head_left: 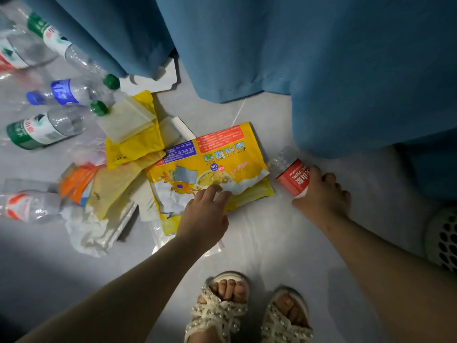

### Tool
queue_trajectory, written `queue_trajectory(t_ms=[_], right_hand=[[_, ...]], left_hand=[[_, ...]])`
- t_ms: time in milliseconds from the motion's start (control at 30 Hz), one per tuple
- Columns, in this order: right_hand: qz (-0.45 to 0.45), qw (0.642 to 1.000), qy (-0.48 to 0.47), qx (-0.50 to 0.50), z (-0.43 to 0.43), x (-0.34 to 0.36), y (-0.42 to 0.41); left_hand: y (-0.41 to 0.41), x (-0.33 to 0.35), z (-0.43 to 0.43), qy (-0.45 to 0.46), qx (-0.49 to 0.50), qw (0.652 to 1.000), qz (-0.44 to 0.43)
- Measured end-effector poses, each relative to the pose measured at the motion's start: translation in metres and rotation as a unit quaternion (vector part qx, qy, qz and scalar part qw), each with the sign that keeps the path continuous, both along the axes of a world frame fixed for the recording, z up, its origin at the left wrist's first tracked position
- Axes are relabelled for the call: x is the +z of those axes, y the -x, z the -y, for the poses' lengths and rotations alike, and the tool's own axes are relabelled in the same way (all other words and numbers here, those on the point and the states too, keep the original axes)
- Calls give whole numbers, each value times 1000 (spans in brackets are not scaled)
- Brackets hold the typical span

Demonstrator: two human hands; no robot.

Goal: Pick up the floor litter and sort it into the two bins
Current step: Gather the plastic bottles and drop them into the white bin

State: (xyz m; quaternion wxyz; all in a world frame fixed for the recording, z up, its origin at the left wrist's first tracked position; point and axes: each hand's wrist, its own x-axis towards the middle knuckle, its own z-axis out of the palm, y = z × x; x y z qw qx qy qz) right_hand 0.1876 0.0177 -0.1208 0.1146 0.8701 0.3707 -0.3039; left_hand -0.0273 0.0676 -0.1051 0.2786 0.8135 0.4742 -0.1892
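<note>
Reaching down with both arms, the person is at the pick-up stage of the sort, with most of the litter still spread on the grey floor. The right hand has its grip wrapped around a small clear water bottle with a red label, which lies on the floor just below the hem of the blue curtain; the fingers curl over the label end, so this looks like a closed grasp, though the bottle does not appear lifted yet. Its long axis runs diagonally, the clear end pointing up and to the left toward the curtain, the labelled end toward the wrist. The left hand rests its fingertips on the torn lower edge of a large yellow food bag; the grip is loose and spread, touching rather than pinching. That bag lies flat, its long axis running left to right with a slight upward tilt to the right, overlapping a pile of yellow wrappers and papers. Several other plastic bottles lie well apart at the left. Only a white perforated bin shows, at the right edge near the right forearm; the second bin is out of view. The next move likely calls for pinching the thin bag edge, lifting both items, and choosing the bin for each.
</note>
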Motion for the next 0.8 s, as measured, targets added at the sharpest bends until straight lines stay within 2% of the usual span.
queue_trajectory(t_ms=[300,600,800], right_hand=[[-62,994,-39,-78,-1,70,37],[-189,959,-106,-184,-31,186,84],[-303,932,-53,-192,-56,257,134]], left_hand=[[36,61,4,32,67,997,-10],[75,172,-15,43,182,982,1],[116,234,-23,63,256,965,1]])
